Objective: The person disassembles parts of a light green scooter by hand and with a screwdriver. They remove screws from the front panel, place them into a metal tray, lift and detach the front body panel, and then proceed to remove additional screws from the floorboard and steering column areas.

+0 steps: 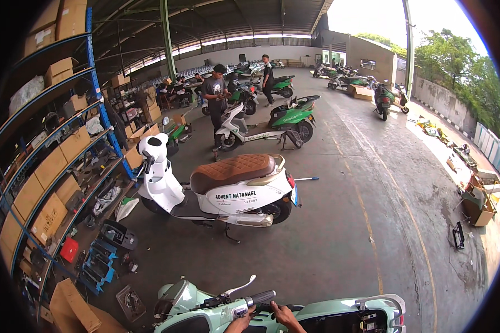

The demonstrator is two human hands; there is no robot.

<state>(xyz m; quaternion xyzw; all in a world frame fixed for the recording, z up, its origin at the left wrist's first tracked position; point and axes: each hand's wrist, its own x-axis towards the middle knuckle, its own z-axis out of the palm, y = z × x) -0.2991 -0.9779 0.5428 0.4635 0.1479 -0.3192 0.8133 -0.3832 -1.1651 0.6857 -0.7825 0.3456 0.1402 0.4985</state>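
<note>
A mint-green scooter point(328, 307) stands at the lower edge, right in front of me. Its seat area is uncovered and shows a dark compartment point(366, 323). The handlebar's black grip point(263, 297) points right, with a silver brake lever point(241, 286) beyond it. My left hand point(240, 323) is just below the grip, its fingers curled toward the space behind the handlebar. Close to its right, my right hand point(285, 316) has its fingers closed near the grip's end. What either hand holds is too small and dark to make out.
A white scooter point(233, 202) with a brown seat point(233, 172) stands on its side stand ahead. Blue shelving point(97, 83) with cardboard boxes lines the left, with parts and a bin point(119, 234) on the floor. Two people point(214, 97) stand among green-and-white scooters point(250, 130) farther off.
</note>
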